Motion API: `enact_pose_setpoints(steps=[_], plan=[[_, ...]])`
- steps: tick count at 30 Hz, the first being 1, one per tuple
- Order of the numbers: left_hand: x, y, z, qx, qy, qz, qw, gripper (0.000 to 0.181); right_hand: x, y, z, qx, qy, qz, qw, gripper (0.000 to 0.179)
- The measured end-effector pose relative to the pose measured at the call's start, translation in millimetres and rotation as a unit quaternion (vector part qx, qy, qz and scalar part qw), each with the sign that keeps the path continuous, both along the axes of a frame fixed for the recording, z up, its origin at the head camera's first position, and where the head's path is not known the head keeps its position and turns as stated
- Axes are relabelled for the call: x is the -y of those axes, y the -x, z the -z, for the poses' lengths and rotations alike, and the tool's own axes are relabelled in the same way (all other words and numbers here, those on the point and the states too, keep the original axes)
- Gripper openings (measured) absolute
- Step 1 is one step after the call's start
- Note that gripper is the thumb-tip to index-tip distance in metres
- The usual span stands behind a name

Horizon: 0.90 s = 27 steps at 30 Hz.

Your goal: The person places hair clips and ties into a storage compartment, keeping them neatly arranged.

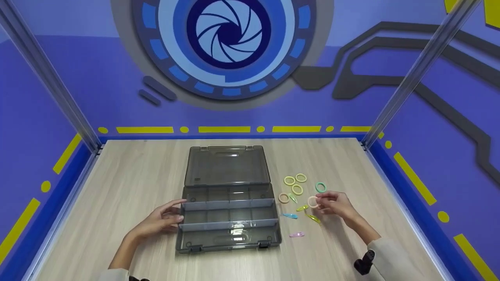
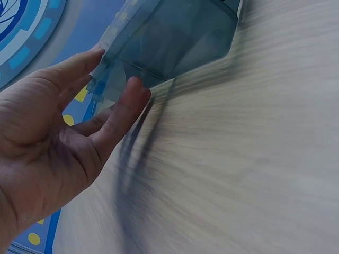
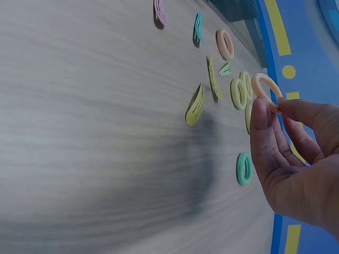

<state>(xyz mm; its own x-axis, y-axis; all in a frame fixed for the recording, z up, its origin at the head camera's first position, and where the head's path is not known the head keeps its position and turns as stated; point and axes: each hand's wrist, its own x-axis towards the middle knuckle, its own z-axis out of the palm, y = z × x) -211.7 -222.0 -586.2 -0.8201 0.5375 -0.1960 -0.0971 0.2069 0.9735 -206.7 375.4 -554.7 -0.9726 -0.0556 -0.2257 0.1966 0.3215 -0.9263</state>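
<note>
Peach hair tie (image 3: 255, 86): right fingers (image 3: 260, 129) pinching, toward counter (image 1: 136, 168) right edge. Box (image 1: 228, 248) (lid (image 1: 226, 166) open): left fingers (image 2: 121, 117) touching, unclenched.

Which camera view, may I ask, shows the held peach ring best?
The right wrist view: there the held peach ring appears larger, its round opening clear. The head view shows it small and partly covered; the left wrist view does not show it.
</note>
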Motion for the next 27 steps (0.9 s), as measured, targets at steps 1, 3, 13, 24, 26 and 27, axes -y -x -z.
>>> enact_pose_setpoints(steps=[1,3,13,24,26,27], plan=[[-0.2,-0.3,0.2,0.001,-0.001,0.001,1.0000,0.068,2,0.0,0.1,0.000,0.001,-0.004,1.0000,0.039],[-0.5,-0.9,1.1,0.001,-0.001,0.002,1.0000,0.068,5,-0.5,0.3,0.000,0.004,-0.014,0.9999,0.038],[-0.1,-0.7,0.3,-0.005,-0.008,0.005,0.9999,0.067,24,-2.8,0.0,-0.005,0.023,-0.052,0.9984,0.037],[-1.2,-2.0,1.9,-0.025,-0.004,0.000,0.9997,0.067,39,-4.9,-1.7,0.011,0.065,-0.086,0.9941,0.041],[-1.5,-2.0,2.2,-0.030,-0.003,-0.004,0.9995,0.066,43,-4.4,-3.2,0.012,0.074,-0.091,0.9930,0.040],[-1.6,-1.9,2.4,-0.032,-0.002,-0.006,0.9995,0.066,45,-4.1,-4.0,0.014,0.079,-0.093,0.9925,0.039]])
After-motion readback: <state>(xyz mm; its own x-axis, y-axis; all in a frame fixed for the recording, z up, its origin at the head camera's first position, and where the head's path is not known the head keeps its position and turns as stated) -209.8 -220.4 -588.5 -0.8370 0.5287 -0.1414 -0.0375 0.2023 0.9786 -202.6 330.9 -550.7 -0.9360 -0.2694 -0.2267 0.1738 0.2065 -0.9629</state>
